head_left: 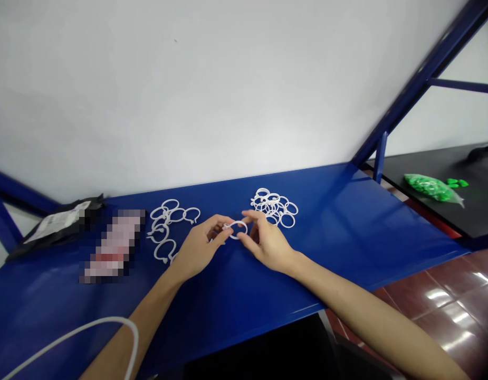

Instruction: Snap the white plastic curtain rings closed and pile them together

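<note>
Both hands meet over the middle of a blue table (346,232) and pinch one white plastic ring (239,229) between them. My left hand (198,245) grips the ring's left side with thumb and fingers closed. My right hand (265,240) pinches its right side. A loose group of several white rings (169,224) lies just left of my left hand. A tighter heap of white rings (274,207) lies just behind my right hand.
A black bag with a white label (57,224) lies at the table's far left, beside a blurred pink object (115,245). A white cable (89,327) loops over my left forearm. A bag of green pieces (429,187) sits on a black table to the right. Blue frame posts rise at right.
</note>
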The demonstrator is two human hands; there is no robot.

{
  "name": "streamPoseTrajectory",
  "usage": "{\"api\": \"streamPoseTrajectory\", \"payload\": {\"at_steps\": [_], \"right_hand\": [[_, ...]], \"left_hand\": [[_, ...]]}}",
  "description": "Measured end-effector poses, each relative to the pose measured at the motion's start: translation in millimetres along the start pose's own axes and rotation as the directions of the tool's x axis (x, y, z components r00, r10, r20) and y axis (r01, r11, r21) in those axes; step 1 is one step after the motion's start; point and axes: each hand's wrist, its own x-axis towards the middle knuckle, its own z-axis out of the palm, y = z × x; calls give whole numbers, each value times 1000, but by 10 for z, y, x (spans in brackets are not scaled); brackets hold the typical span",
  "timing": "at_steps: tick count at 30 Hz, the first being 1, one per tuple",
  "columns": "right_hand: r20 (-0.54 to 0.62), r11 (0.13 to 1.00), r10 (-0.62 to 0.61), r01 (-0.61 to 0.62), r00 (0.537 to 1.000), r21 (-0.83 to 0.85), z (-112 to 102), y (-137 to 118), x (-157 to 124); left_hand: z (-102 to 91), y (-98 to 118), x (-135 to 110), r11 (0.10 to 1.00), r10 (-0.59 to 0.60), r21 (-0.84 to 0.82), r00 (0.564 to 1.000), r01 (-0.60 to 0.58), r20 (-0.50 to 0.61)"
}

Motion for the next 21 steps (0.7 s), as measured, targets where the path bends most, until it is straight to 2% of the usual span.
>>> {"api": "streamPoseTrajectory", "payload": {"at_steps": [4, 7, 12, 17, 21], "right_hand": [[-13, 999, -30, 30, 999, 10, -15, -2, 19], [-4, 996, 13, -12, 1000, 91, -17, -10, 34], [-45, 966, 83, -69, 996, 248, -5, -40, 34], [-25, 960, 79, -69, 997, 271, -14, -53, 23], [-9, 974, 1, 1, 1000, 229, -46, -36, 25]], "left_hand": [[23, 43, -9, 1000, 23, -20, 1000, -23, 6], [51, 31, -1, 996, -7, -94, 998, 1, -69], [82, 6, -5, 998, -55, -46, 989, 50, -135], [83, 69, -37, 1000, 13, -6, 988, -14, -152], [103, 113, -65, 984, 142, 138, 970, -116, -197]]}}
